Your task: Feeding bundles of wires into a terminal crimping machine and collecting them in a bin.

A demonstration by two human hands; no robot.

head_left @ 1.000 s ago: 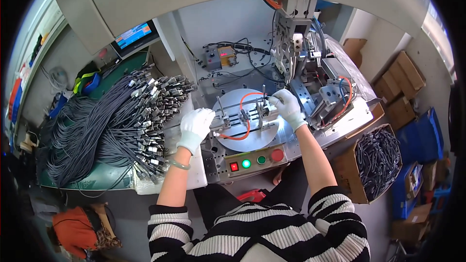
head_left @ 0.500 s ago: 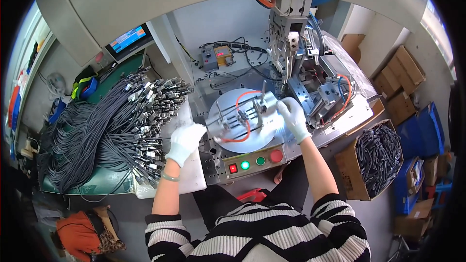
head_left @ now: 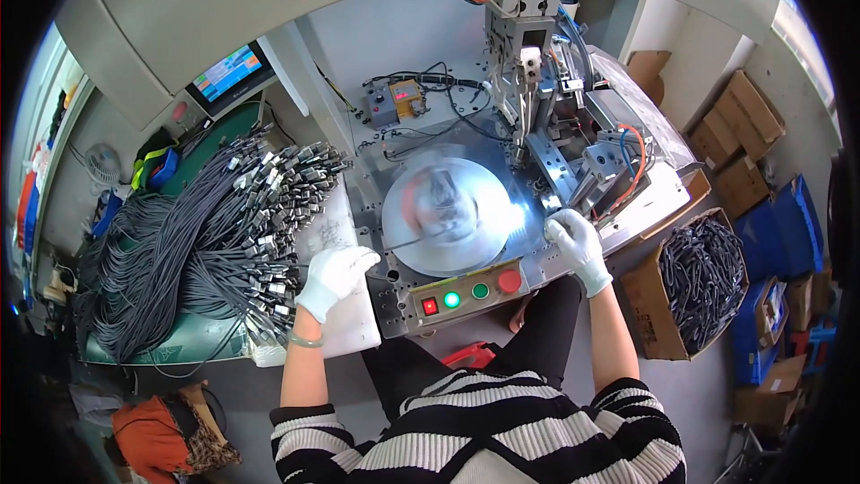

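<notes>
A round metal turntable [head_left: 488,246] is smeared by motion, and so are the fixtures [head_left: 443,202] on it. To its left my left hand [head_left: 333,280], in a white glove, hovers over the pale tabletop by the machine base. Its fingers are bent together; what they hold, if anything, is hidden. My right hand [head_left: 580,251], gloved too, is right of the turntable beside the machine's metal guide. Its fingertips are curled in, and I cannot make out anything between them. Nearest my left hand lies a large bundle of grey cables [head_left: 170,242] with metal connector ends.
A control panel [head_left: 468,294] with lit buttons fronts the turntable. Behind stands an upright press mechanism [head_left: 528,72]. A cardboard box [head_left: 643,309] of dark small parts is at the right, near blue bins [head_left: 788,233]. A screen [head_left: 228,73] stands at the back left.
The turntable fixtures went from partly distinct to a spinning blur. My right hand moved right, away from the turntable; my left hand drew back slightly left and down.
</notes>
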